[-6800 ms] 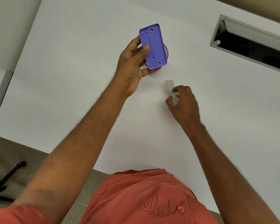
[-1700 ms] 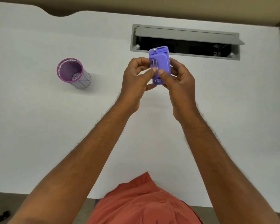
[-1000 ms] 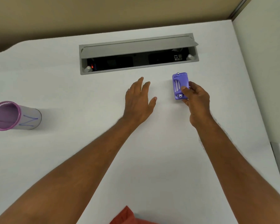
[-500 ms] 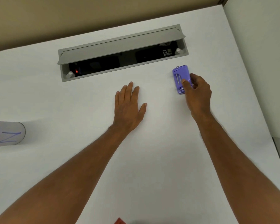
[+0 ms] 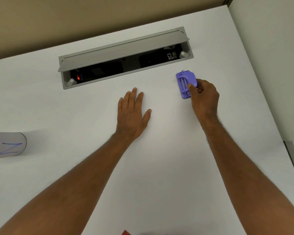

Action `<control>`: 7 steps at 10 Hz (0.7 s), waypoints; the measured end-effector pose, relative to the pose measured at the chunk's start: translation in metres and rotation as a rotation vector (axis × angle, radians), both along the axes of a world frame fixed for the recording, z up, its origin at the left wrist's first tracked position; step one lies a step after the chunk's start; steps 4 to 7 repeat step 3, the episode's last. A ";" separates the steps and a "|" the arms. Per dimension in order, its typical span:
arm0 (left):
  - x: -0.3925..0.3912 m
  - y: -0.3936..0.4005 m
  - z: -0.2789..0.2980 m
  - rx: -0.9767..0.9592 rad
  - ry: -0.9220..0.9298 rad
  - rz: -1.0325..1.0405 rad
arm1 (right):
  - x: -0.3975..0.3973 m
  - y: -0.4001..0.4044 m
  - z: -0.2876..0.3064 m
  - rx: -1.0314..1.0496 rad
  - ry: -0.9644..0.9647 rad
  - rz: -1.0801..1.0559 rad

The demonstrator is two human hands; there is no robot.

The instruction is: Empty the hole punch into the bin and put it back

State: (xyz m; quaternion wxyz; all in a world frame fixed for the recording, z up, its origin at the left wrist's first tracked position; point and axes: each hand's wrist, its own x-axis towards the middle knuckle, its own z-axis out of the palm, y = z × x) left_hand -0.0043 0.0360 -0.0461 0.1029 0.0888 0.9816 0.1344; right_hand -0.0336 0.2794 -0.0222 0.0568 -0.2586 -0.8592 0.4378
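Observation:
The purple hole punch [image 5: 185, 82] rests on the white table [image 5: 159, 158] at the right, just in front of the cable hatch. My right hand [image 5: 203, 97] grips its near right side with thumb and fingers. My left hand [image 5: 131, 112] lies flat on the table, fingers spread, holding nothing, well left of the punch. The bin [image 5: 6, 145], a small cylinder with a purple rim and blue scribble, stands at the far left edge, partly cut off.
A grey cable hatch [image 5: 124, 46] with its lid raised is set into the table behind both hands; dark sockets and a red light show inside. A beige wall runs behind the table, and a white partition stands at the right.
My right hand has set the hole punch down on the table near the hatch and still grips it. My left hand has let go and settled flat on the table.

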 end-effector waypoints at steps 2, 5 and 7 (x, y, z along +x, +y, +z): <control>-0.002 -0.002 0.007 -0.010 -0.019 -0.038 | 0.003 -0.003 0.006 -0.015 -0.007 0.008; -0.002 -0.008 0.010 0.012 -0.014 -0.058 | 0.007 -0.006 0.011 -0.011 -0.015 0.046; -0.002 -0.008 0.010 0.012 -0.014 -0.058 | 0.007 -0.006 0.011 -0.011 -0.015 0.046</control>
